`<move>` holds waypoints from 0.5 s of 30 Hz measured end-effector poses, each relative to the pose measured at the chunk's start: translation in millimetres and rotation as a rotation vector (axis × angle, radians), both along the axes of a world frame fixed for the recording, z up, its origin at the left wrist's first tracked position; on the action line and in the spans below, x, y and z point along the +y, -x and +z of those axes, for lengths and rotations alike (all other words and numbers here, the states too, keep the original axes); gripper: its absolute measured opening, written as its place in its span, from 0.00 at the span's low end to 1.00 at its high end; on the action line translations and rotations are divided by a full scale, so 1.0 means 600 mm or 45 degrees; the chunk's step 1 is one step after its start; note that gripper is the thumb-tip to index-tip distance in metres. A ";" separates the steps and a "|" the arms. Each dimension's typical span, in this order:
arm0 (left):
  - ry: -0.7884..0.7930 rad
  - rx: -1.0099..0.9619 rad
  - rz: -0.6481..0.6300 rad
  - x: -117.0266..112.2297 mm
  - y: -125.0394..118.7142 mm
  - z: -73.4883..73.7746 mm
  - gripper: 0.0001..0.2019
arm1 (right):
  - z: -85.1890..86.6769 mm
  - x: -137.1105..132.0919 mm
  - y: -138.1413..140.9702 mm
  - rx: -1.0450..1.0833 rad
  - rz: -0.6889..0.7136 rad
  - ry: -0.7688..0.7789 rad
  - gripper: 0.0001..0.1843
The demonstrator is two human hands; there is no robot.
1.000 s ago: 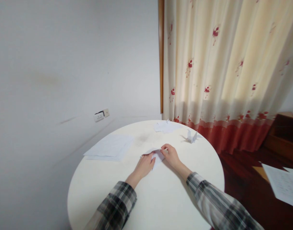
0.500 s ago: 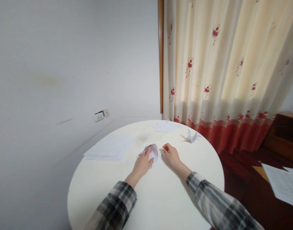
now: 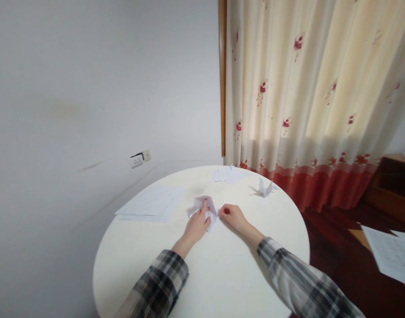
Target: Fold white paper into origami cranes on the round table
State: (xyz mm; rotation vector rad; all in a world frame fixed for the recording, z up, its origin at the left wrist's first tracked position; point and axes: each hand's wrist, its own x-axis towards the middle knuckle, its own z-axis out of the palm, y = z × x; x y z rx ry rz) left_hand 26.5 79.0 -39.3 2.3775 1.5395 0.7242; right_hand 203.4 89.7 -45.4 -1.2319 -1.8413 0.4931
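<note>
At table centre, my left hand grips the paper. The fingers lie over its near side, the index finger stretched up across it, and the far part of the piece is lifted off the table. My right hand is curled loosely just right of the piece, knuckles up, fingertips at its right edge. I cannot tell whether they pinch the edge or only rest against it. Both sleeves are plaid and come in from the near edge.

Paper state: small, white, creased and bunched, with several layers showing. It has no clean outline that I can read from this view.

Progress, my judgement: folding is mid-way. The piece is well past a flat sheet but nothing like the finished crane, which stands far right of the hands, well apart from them. So one figure is done and this one is open work, with shaping folds left.

Outward:
- A stack of flat sheets lies left of the hands, unfolded.
- Loose white scraps sit at the far edge.

Beyond the table:
- A socket is on the wall, left.
- A cream curtain with red flowers hangs far right.
- A printed page lies low at the right margin.
</note>
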 end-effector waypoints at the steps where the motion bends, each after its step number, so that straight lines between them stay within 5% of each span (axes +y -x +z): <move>1: 0.011 -0.018 -0.006 0.001 0.000 -0.001 0.33 | 0.000 0.000 0.000 0.000 0.002 0.010 0.06; 15: 0.141 -0.158 -0.121 0.007 -0.001 -0.007 0.37 | 0.005 -0.002 0.002 0.040 0.030 0.003 0.06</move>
